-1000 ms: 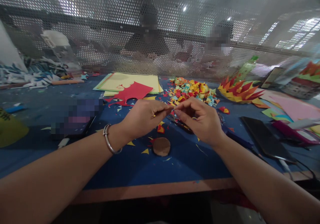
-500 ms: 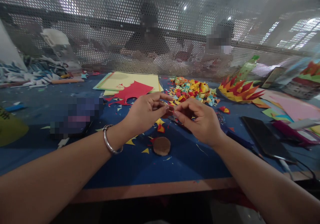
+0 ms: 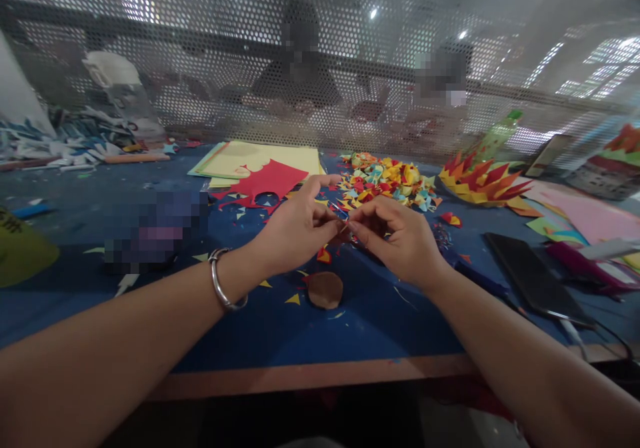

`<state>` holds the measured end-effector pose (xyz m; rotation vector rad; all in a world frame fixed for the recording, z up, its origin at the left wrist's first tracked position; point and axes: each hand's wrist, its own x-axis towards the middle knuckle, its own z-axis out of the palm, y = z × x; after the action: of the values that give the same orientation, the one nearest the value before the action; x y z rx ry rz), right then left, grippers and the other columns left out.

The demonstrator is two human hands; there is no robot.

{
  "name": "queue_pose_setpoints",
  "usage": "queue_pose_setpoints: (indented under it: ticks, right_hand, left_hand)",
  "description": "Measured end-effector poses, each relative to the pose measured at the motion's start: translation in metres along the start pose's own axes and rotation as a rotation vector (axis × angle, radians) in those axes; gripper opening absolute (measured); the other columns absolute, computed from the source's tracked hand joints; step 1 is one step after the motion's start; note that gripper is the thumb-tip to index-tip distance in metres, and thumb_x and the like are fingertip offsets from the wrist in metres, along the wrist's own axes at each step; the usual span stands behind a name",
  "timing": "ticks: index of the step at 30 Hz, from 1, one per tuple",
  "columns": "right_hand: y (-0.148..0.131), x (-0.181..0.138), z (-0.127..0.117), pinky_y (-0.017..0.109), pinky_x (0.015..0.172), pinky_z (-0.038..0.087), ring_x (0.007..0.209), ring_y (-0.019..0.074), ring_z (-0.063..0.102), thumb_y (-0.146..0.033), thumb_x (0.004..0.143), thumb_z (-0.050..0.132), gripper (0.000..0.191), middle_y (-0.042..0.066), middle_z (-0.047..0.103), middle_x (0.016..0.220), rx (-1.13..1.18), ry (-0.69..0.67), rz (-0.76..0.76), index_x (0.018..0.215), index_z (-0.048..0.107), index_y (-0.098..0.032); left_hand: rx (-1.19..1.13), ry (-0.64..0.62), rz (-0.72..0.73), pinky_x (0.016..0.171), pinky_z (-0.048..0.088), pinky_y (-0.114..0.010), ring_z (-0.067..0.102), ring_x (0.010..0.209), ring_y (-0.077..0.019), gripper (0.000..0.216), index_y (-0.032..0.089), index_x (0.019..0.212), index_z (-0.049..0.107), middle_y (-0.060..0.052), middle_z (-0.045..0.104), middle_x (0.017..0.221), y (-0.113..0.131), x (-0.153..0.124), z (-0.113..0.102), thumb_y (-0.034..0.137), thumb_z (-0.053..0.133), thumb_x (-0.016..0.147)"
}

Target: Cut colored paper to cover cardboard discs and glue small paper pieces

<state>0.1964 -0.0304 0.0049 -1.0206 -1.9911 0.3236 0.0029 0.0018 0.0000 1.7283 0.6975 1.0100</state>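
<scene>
Thumb and finger of my left hand [image 3: 300, 228] are pinched close to the fingertips of my right hand [image 3: 407, 241], which is pinched as well. Whatever small piece lies between them is mostly hidden and too small to name. Below the hands a brown round disc [image 3: 325, 292] lies on the blue table [image 3: 290, 348]. A small red and yellow paper piece [image 3: 324, 255] and yellow paper scraps [image 3: 293, 299] lie near it. Just beyond the fingers is a heap of small colourful paper pieces [image 3: 397, 176]. A cut red paper sheet [image 3: 275, 180] lies behind my left hand.
Yellow paper sheets [image 3: 273, 152] lie at the back. A flame-coloured pointed paper ring [image 3: 477, 185] and a black phone [image 3: 533, 275] are at right, a blurred-out device [image 3: 165, 228] at left. Behind a perforated screen [image 3: 220, 75] people are seated.
My left fingers have shifted: the index finger is raised and straighter, while the thumb stays by the right fingertips. My right hand has hardly moved. The view has shifted slightly.
</scene>
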Motion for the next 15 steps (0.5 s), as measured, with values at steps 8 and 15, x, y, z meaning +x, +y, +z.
queue_pose_setpoints:
  ticks: [8, 15]
  right_hand:
    - [0.0012, 0.0015, -0.0003, 0.023, 0.053, 0.04, 0.058, 0.0084, 0.049, -0.024, 0.09, 0.066, 0.007, -0.001, 0.06, 0.075, 0.027, -0.014, 0.072, 0.088, 0.066, -0.018]
    - [0.0036, 0.0017, 0.0001, 0.024, 0.053, 0.041, 0.06, 0.0096, 0.05, -0.027, 0.09, 0.065, 0.01, 0.0, 0.06, 0.076, 0.07, -0.027, 0.12, 0.088, 0.064, -0.018]
  left_hand:
    - [0.047, 0.046, 0.04, 0.068, 0.054, -0.026, 0.071, 0.075, -0.0153, 0.06, 0.02, 0.131, 0.044, 0.001, 0.071, 0.079, 0.0037, -0.0016, -0.0019, 0.012, 0.07, 0.078]
    - [0.093, 0.057, 0.121, 0.075, 0.059, -0.03, 0.073, 0.081, -0.0157, 0.064, 0.024, 0.139, 0.039, -0.005, 0.069, 0.103, 0.0025, -0.0049, -0.0015, 0.013, 0.068, 0.083]
